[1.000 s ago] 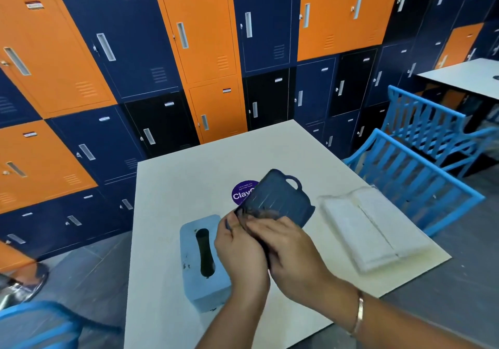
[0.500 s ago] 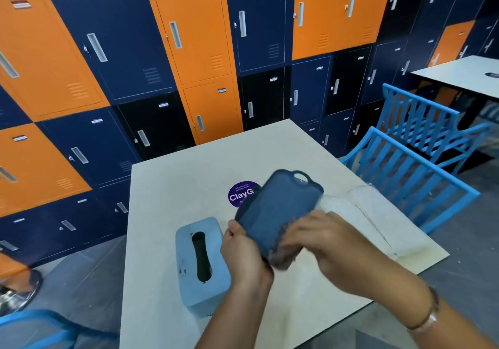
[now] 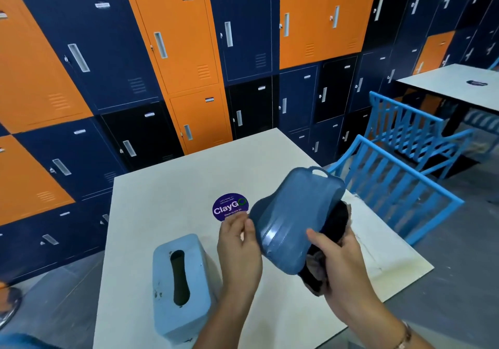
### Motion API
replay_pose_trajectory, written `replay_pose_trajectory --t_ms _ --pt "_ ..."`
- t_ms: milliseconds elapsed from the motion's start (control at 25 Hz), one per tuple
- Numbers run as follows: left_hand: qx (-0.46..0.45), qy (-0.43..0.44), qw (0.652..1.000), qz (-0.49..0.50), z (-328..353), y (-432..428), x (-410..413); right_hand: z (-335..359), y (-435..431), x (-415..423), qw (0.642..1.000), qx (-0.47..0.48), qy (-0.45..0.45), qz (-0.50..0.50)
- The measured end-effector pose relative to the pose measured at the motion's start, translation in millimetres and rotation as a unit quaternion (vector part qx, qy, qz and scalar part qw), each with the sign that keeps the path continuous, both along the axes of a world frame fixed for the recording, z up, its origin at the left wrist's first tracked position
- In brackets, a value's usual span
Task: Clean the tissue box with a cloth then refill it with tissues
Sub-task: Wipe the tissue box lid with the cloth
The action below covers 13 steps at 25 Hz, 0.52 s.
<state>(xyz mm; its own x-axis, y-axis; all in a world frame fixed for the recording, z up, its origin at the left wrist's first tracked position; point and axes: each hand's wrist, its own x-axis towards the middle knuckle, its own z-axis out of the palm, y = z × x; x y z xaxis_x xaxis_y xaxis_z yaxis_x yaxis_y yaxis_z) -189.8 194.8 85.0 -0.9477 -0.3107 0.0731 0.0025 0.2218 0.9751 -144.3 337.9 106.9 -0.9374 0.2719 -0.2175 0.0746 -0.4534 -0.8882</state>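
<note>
**Box base held aloft**

Above the desk's (image 3: 167, 208) middle, the left grip (image 3: 239, 243) pinches the tilted blue box base (image 3: 294, 219) by its edge. The right grip (image 3: 343, 262) curls round a dark cloth (image 3: 336, 221) against it. The box cover (image 3: 179, 284) stands near the front-left edge.

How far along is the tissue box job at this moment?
Done: the box is apart, its slotted cover standing on the table. In hand: left hand holds the blue base while right hand presses the dark cloth against it. Left: reassembly and refilling; the tissue pack lies untouched on the table.
</note>
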Motion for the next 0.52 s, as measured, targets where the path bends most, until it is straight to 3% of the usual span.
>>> replay_pose_trajectory --t_ms 120,280,400,480,520 --pt "-0.084 0.056 0.993 -0.053 -9.0 9.2 0.7 -6.0 9.3 -2.9 0.997 0.067 -0.034 -0.004" --pt "-0.135 -0.009 0.984 -0.111 -5.0 31.1 3.9 -6.7 16.9 2.9 0.992 0.12 0.02 0.03" --pt "-0.021 -0.073 0.987 -0.139 -14.7 54.0 -9.0 -19.1 21.7 -1.7 0.977 0.124 0.069 0.162" --pt "0.144 -0.102 0.973 -0.148 -16.8 59.6 -14.5 -27.3 16.7 -4.0 0.963 0.129 0.015 0.237" --pt "0.257 -0.126 0.945 -0.16 -14.3 63.4 -10.5 -37.2 17.2 -6.9 0.955 0.176 0.007 0.237"
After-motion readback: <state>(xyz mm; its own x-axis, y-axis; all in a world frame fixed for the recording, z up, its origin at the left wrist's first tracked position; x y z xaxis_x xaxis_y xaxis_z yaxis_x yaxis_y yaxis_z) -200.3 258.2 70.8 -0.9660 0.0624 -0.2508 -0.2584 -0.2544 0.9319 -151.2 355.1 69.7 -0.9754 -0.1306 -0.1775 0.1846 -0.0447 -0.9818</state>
